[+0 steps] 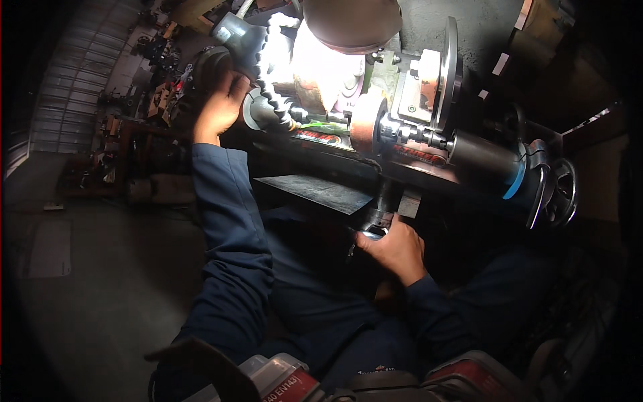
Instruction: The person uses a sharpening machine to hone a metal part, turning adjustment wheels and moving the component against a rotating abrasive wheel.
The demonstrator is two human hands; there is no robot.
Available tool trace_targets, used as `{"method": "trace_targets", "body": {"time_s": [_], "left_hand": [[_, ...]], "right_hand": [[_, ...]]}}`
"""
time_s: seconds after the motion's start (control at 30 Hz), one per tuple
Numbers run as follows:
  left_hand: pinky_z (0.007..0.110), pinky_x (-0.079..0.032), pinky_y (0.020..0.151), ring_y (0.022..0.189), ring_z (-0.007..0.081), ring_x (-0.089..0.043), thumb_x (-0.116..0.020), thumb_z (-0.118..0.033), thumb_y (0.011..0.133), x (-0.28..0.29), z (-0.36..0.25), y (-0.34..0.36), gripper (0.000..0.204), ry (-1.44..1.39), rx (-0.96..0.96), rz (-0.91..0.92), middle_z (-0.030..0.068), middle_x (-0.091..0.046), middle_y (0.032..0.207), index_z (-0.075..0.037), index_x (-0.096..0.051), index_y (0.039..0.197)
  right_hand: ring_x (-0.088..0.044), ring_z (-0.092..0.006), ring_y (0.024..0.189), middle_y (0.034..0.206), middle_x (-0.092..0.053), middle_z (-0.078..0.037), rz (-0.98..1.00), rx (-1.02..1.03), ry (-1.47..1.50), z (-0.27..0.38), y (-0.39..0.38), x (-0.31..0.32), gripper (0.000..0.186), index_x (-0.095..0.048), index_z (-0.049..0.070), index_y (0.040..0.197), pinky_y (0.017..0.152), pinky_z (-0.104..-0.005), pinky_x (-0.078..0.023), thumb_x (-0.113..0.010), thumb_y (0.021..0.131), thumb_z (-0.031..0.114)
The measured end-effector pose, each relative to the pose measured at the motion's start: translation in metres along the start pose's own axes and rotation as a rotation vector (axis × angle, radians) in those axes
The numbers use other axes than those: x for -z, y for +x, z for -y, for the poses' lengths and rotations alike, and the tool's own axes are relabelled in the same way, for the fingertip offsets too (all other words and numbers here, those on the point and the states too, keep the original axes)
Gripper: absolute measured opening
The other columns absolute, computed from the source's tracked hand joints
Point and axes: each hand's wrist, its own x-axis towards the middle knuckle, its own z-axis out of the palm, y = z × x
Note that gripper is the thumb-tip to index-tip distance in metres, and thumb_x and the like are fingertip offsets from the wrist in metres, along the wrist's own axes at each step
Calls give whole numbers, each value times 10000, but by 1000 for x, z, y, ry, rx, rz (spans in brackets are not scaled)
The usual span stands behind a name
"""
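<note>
My left hand (224, 104) is closed round a dark round fitting (211, 61) at the upper left of a lit grinding machine, beside a white segmented hose (271, 67). My right hand (396, 244) grips a small metal handwheel (375, 228) below the machine bed, next to a metal block (410, 203). Between and above my hands are a pale grinding wheel area (318, 70), washed out by glare, an orange-brown disc (365, 130) and a chrome spindle (412, 134). A dark cylinder (475, 154) with a blue band extends to the right.
A spoked handwheel (564, 194) stands at the far right, and a large metal disc (450, 74) at the back. A lamp head (351, 20) hangs overhead. A flat metal plate (311, 191) lies under the bed. Cluttered parts (161, 100) line the left, before a shutter (74, 80).
</note>
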Motion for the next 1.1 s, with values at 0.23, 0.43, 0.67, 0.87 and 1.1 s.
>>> {"method": "trace_targets", "body": {"time_s": [0.23,0.43,0.67,0.87,1.1], "left_hand": [[352,-462,794,850,233,-618,-517,-343,965,2,6,1,297,65,-41,-15,125,-648,890,-63,-556,1055],[360,-459,796,854,253,-613,-518,-359,961,0,7,2,310,54,-36,-18,136,-642,897,-63,-555,1049],[361,-455,801,861,253,-612,-512,-362,963,0,5,2,317,40,-16,-15,143,-641,902,-62,-545,1058],[345,-455,806,870,227,-608,-519,-343,964,0,4,2,307,11,2,10,130,-646,905,-52,-545,1060],[336,-453,811,864,206,-601,-518,-336,967,0,4,2,307,-24,-8,9,117,-647,904,-45,-550,1057]], "right_hand": [[-646,-383,931,915,-672,-226,-13,-12,-13,2,0,-2,928,-555,-10,1110,793,-458,-499,-637,614,770],[-651,-374,924,911,-679,-211,-5,-39,-15,7,0,1,870,-564,1,1094,797,-463,-498,-659,625,728],[-654,-366,919,915,-684,-199,23,-64,-2,14,-2,6,796,-574,5,1082,801,-454,-499,-677,642,660],[-657,-363,910,905,-686,-199,20,-93,-18,21,-4,10,793,-580,-1,1074,800,-445,-502,-674,640,655],[-659,-365,905,908,-686,-202,18,-114,-31,24,-3,10,793,-598,-6,1047,799,-441,-506,-670,636,668]]}}
